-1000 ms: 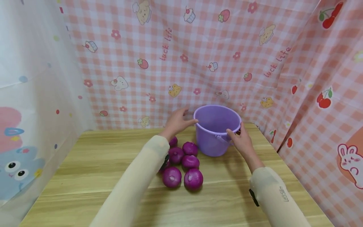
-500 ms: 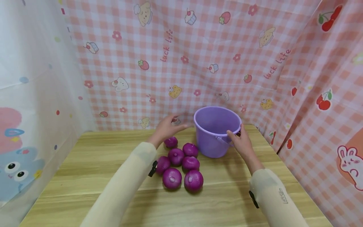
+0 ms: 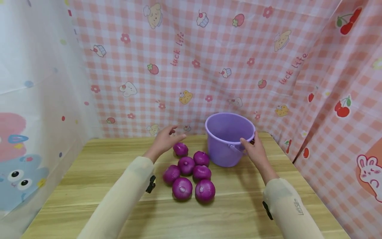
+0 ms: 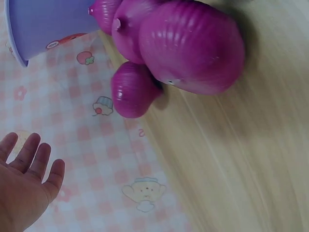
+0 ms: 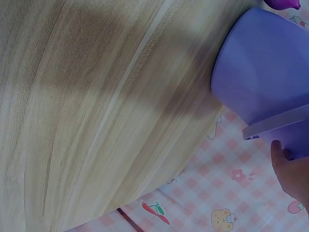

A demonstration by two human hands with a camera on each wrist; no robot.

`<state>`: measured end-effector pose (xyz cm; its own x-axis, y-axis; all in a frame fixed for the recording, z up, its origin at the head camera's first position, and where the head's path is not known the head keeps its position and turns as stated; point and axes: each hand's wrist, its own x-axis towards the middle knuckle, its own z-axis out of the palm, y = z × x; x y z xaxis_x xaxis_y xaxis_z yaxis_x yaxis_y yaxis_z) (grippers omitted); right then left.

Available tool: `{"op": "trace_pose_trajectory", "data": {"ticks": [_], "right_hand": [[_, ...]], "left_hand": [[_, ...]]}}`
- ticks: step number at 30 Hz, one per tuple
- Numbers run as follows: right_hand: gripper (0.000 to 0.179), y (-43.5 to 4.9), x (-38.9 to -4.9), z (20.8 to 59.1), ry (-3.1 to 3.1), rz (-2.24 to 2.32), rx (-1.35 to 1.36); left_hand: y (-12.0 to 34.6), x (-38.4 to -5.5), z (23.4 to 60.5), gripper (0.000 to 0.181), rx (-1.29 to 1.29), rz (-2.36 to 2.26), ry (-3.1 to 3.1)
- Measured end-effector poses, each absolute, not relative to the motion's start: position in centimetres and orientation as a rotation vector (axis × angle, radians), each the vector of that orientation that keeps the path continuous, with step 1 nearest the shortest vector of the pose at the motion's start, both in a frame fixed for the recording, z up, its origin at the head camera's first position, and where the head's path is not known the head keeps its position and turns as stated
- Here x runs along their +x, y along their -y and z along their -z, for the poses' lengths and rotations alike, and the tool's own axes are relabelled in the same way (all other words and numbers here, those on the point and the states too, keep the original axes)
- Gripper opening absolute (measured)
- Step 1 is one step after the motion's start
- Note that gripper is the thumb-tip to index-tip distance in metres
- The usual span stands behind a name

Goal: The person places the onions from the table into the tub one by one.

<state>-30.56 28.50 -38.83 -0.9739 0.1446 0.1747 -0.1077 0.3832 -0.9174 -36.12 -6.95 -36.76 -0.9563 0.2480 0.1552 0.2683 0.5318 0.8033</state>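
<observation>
A purple bucket (image 3: 224,151) stands upright on the table, its handle hanging down at the near side. My right hand (image 3: 256,152) grips the bucket's right rim, thumb in front and the other fingers mostly hidden behind it. My left hand (image 3: 163,142) is raised with relaxed fingers and holds nothing; in the left wrist view its fingers (image 4: 41,159) are spread. Several red onions (image 3: 182,188) lie in a cluster left of the bucket. Nearest my left hand is the rearmost onion (image 3: 180,149), just right of the wrist and apart from it.
The wooden table (image 3: 98,172) ends at the back against a pink checked cloth (image 3: 140,66). Another checked cloth (image 3: 343,139) hangs along the right edge, and a white printed curtain (image 3: 38,99) along the left.
My left hand has let go of the bucket's left rim and moved left and slightly toward me, uncovering the onions. My right hand and the bucket have stayed in place.
</observation>
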Motion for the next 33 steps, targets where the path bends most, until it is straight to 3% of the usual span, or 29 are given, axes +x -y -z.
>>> {"op": "trace_pose_trajectory", "data": {"ticks": [33], "right_hand": [[0.076,-28.4,-30.6,39.1,2.381,-1.630,-0.024]], "left_hand": [[12.8,-32.7,43.8,0.082,-0.364,1.470,2.896]]}}
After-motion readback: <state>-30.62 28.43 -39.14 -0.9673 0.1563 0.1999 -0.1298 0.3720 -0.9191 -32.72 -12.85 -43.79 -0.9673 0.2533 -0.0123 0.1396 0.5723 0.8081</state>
